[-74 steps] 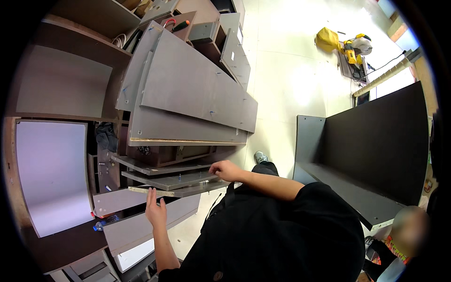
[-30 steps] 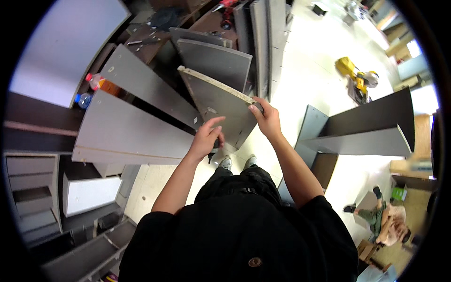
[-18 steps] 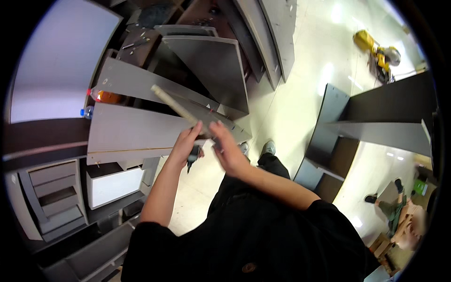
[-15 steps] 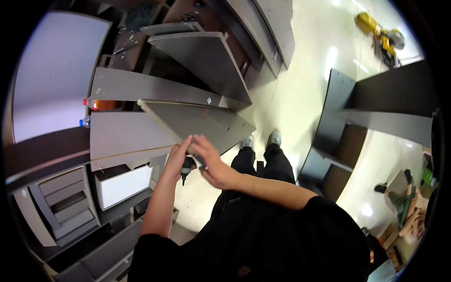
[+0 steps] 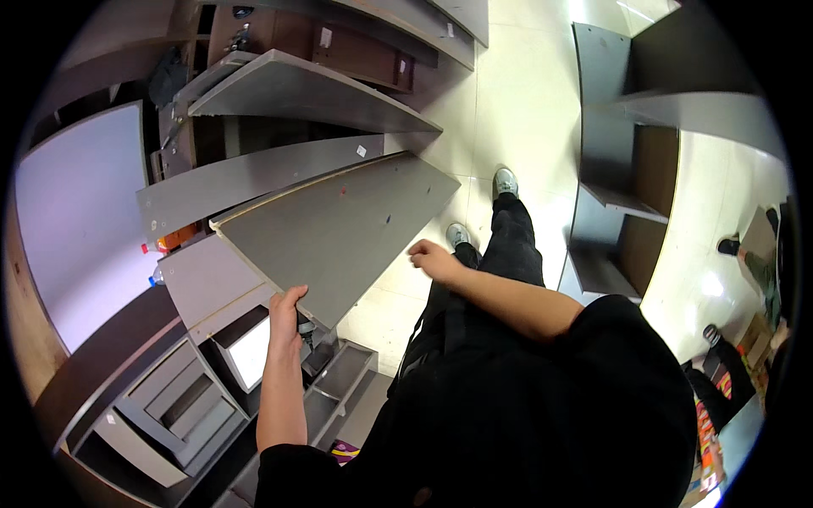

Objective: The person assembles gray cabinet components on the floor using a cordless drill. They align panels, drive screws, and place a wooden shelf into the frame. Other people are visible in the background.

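Note:
A long grey board (image 5: pixel 339 224) lies tilted in front of me, with a raw, pale edge along its left side and a few small coloured marks on its face. My left hand (image 5: pixel 286 315) is closed on its near-left corner, thumb over the top. Just beside that hand, partly hidden below the corner, is a dark tool (image 5: pixel 306 334); whether the fingers also hold it is unclear. My right hand (image 5: pixel 436 260) hovers to the right of the board, apart from it, with curled fingers. Anything inside them is too small or hidden to make out.
More grey panels (image 5: pixel 309 93) are stacked at the far left, near bottles with red and blue caps (image 5: pixel 157 277). A white panel (image 5: pixel 85 220) leans at the left. Drawer-like frames (image 5: pixel 182 406) lie nearer. An open shelf unit (image 5: pixel 605 152) stands at the right, across pale floor (image 5: pixel 517 85).
My right hand has left the board's near corner and moved right and away. The left hand has shifted left and stays on the corner. The view has turned, and my feet have stepped.

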The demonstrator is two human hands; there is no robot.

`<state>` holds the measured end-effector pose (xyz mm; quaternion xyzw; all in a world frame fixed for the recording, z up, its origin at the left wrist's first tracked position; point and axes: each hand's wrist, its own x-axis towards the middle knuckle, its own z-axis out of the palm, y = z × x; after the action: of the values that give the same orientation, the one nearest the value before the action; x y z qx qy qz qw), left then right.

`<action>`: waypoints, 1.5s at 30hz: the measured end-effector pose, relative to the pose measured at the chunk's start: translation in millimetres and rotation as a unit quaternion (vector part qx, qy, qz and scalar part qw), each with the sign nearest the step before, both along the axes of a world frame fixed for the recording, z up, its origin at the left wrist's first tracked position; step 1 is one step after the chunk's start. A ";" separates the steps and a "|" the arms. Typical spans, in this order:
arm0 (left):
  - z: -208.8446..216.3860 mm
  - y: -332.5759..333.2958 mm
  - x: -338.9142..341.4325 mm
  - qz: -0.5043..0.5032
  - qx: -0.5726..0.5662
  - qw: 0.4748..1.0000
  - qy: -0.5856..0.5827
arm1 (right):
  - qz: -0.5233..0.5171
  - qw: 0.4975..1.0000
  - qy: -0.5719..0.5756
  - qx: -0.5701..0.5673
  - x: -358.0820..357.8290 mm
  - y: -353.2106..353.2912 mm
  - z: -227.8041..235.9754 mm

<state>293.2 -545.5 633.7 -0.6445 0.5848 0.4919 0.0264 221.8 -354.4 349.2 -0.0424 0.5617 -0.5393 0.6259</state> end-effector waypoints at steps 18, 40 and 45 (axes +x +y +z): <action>188.9 4.2 86.6 -0.144 -0.058 0.982 0.104 | -0.592 0.654 -0.471 0.021 111.5 83.1 -70.6; 198.9 -57.4 165.3 -0.475 -0.347 0.777 0.222 | -0.818 0.494 -0.201 -0.216 127.1 212.3 -1.9; 153.0 -100.6 89.5 -0.603 -0.356 0.643 0.312 | -0.885 0.388 -0.118 -0.229 150.4 313.0 -13.9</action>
<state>382.8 -646.1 786.7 0.0822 0.9475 0.2929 -0.0983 372.2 -41.4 335.3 0.4009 0.0583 -0.8968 -0.1780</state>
